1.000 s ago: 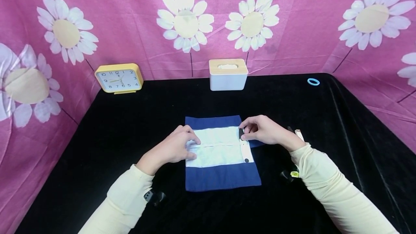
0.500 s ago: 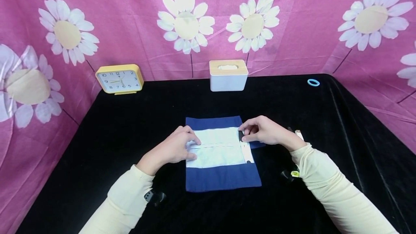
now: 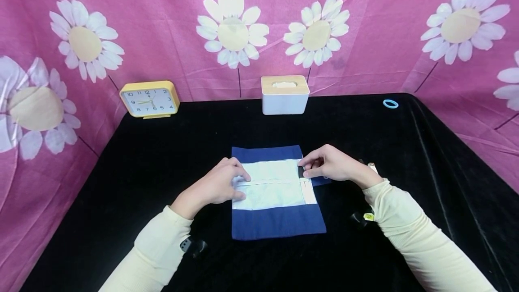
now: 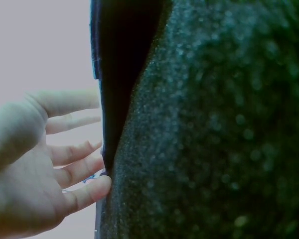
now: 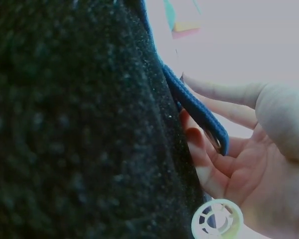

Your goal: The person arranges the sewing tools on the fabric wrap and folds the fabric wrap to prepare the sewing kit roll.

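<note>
Free lane between cloth (image 3: 279,223) and tissue box (image 3: 285,103); left hand (image 3: 216,181), right hand (image 3: 329,162) partly block cloth's sides.

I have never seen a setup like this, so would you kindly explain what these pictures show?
There is no machine here, just a person's bare left hand and right hand. The wide picture is taken from the head, looking forward and down; the two close ones are taken from the wrists, one each. On the black surface lies a blue and white cloth; farther back stand a clock and a tissue box, with a blue ring to their right. The left hand touches the cloth's left side. The right hand pinches a small dark piece near the cloth's right edge; what that is, I cannot tell.
</note>
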The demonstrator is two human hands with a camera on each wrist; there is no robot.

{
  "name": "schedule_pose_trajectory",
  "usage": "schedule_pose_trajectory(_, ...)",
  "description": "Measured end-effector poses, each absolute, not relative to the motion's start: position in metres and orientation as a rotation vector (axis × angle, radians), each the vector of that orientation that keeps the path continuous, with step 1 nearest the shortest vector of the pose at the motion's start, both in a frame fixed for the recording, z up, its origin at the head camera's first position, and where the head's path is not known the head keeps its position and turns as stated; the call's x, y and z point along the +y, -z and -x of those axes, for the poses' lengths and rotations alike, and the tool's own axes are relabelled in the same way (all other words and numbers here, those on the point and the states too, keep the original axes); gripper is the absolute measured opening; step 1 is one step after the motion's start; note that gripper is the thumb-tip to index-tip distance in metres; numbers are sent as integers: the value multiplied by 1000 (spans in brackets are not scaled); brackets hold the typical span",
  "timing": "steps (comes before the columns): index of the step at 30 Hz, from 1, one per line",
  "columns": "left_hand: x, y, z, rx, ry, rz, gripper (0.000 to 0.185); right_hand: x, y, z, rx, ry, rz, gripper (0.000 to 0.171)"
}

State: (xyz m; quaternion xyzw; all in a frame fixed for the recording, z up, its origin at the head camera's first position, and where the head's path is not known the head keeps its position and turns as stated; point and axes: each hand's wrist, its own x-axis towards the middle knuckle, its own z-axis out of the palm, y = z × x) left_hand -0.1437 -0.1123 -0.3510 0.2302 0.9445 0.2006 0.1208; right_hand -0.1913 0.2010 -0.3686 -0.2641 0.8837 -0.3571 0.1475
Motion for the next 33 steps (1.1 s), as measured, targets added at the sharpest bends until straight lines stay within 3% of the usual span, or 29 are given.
schedule_pose_trajectory(14, -112, 354, 145, 2751, -601, -681, 31, 211, 359, 188, 2677, 976, 730, 22)
schedule_pose_trajectory(22, -110, 353, 144, 2733, -627, -665, 31, 254, 349, 178, 2864, 1074, 561, 34)
schedule_pose_trajectory(33, -113, 353, 146, 2732, -634, -645, 31, 316, 364, 158, 3067, 1062, 397, 35)
